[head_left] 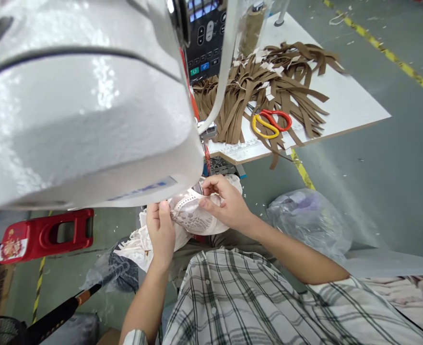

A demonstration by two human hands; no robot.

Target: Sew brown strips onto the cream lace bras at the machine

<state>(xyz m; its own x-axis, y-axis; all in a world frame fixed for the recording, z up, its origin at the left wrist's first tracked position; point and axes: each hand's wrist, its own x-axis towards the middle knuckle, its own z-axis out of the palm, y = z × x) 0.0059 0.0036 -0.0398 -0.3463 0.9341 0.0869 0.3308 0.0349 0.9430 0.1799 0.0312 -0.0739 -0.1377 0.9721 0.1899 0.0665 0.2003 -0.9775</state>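
A white lace bra (194, 216) with a trimmed edge is stretched between my two hands, just below the head of a white sewing machine (89, 120). My left hand (161, 230) pinches its left edge, thumb on top. On the other side my right hand (226, 201) is closed on the upper edge, thumb and fingers pressed together around the fabric. More white lace pieces (139, 244) hang below and left of my left hand. The machine head hides part of the work near the needle area.
Brown fabric strips (233, 105) with white tags cover the white table (355, 110); red-and-yellow-handled scissors (269, 122) lie on them. A control panel (206, 43) stands by the machine. A plastic bag (308, 220) sits on the floor at right, a red plastic stool (49, 235) at left.
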